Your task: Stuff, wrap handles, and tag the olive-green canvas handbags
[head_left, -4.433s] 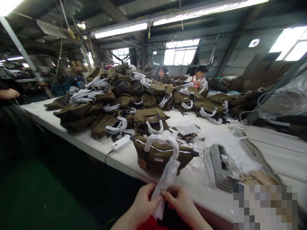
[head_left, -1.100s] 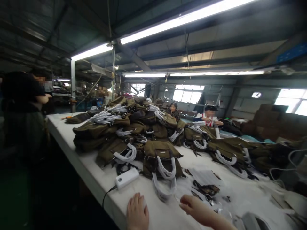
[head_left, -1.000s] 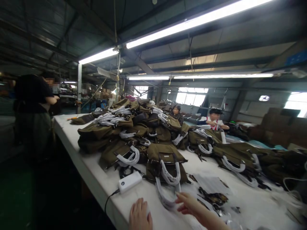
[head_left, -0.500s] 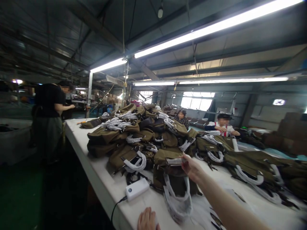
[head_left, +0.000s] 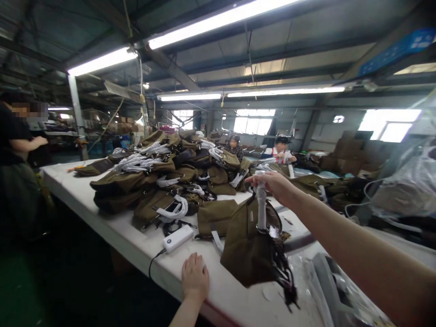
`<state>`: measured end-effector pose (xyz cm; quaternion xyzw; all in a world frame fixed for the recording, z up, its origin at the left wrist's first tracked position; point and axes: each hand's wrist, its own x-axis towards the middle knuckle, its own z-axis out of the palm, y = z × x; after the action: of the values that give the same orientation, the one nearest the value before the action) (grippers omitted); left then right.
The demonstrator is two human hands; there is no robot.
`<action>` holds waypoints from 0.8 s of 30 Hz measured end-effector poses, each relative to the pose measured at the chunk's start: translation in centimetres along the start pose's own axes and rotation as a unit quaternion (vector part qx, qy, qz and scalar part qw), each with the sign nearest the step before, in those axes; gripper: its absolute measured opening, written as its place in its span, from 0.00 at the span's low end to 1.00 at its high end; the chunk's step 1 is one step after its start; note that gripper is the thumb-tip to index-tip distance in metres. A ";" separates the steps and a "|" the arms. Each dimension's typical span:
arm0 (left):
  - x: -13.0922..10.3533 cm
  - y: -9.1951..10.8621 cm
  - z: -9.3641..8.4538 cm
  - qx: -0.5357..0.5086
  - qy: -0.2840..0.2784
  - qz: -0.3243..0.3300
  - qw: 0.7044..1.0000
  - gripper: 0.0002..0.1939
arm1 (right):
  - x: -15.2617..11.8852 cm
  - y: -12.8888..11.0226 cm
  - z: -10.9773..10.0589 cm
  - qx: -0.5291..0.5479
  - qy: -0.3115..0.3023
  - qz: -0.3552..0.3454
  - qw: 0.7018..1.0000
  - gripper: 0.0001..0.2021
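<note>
My right hand (head_left: pixel 267 181) is closed round the white-wrapped handle of an olive-green handbag (head_left: pixel 243 240), which hangs tilted over the table with dark straps dangling from its right side. My left hand (head_left: pixel 195 274) lies flat on the table's near edge, fingers stretched out and holding nothing. Just beyond it sits a white power bank (head_left: pixel 178 238) with a black cable. Another olive bag (head_left: pixel 214 215) lies behind the lifted one, partly covered by it.
A heap of olive bags (head_left: pixel 119 188) with white-wrapped handles covers the far part of the white table (head_left: pixel 64 175). Clear plastic wrapping (head_left: pixel 313 290) lies at the near right. One person (head_left: pixel 17 141) stands at the left; two others are behind the heap.
My right hand has lifted a bag by its handle off the tabletop. My left hand stays on the table edge, more of it now showing. The view has swung to the right.
</note>
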<state>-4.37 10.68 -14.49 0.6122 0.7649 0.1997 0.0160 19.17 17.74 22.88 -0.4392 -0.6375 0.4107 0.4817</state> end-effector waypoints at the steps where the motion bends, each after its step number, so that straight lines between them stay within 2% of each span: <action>1: 0.0 0.0 -0.1 0.009 -0.005 0.003 1.000 0.24 | -0.8 0.3 -0.2 -0.001 -0.013 0.021 1.000 0.08; 4: -0.2 0.1 -0.4 0.020 -0.016 0.008 1.000 0.24 | -2.9 1.0 -0.9 0.008 -0.040 0.079 0.996 0.09; 7: -0.3 0.2 -0.5 0.020 -0.020 0.010 1.000 0.24 | -4.8 0.4 -2.2 0.006 -0.066 0.092 0.994 0.09; 10: -0.3 0.3 -0.4 0.015 -0.020 0.010 1.000 0.24 | -6.9 -0.8 -3.4 -0.011 -0.113 0.058 0.992 0.11; 12: -0.3 0.3 -0.4 0.008 -0.023 0.006 1.000 0.23 | -8.7 -1.1 -3.7 -0.051 -0.165 0.014 0.985 0.16; 14: -0.3 0.2 -0.6 -0.008 -0.029 0.004 1.000 0.24 | -10.9 -0.5 -3.3 -0.112 -0.226 -0.017 0.968 0.17; 16: -0.5 0.2 -1.0 -0.036 -0.035 0.010 0.999 0.26 | -13.4 1.2 -2.4 -0.191 -0.264 -0.029 0.945 0.13; 17: -0.6 0.1 -1.2 -0.053 -0.037 0.014 0.998 0.27 | -14.7 2.2 -1.7 -0.235 -0.268 -0.038 0.934 0.10; 20: -0.6 -0.1 -2.1 -0.116 -0.035 0.022 0.992 0.25 | -18.7 5.3 -0.1 -0.340 -0.232 -0.101 0.906 0.04; 22: -0.2 -0.5 -2.6 -0.164 -0.032 0.017 0.986 0.21 | -21.0 6.7 0.4 -0.374 -0.205 -0.123 0.896 0.07; 24: 0.5 -1.0 -3.1 -0.213 -0.026 -0.001 0.977 0.17 | -22.7 7.7 0.5 -0.390 -0.176 -0.109 0.897 0.11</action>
<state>-6.31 10.13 -11.86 0.5990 0.7049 0.3419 0.1656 23.41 -1.90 9.73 -0.4401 -0.8649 0.1446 0.1932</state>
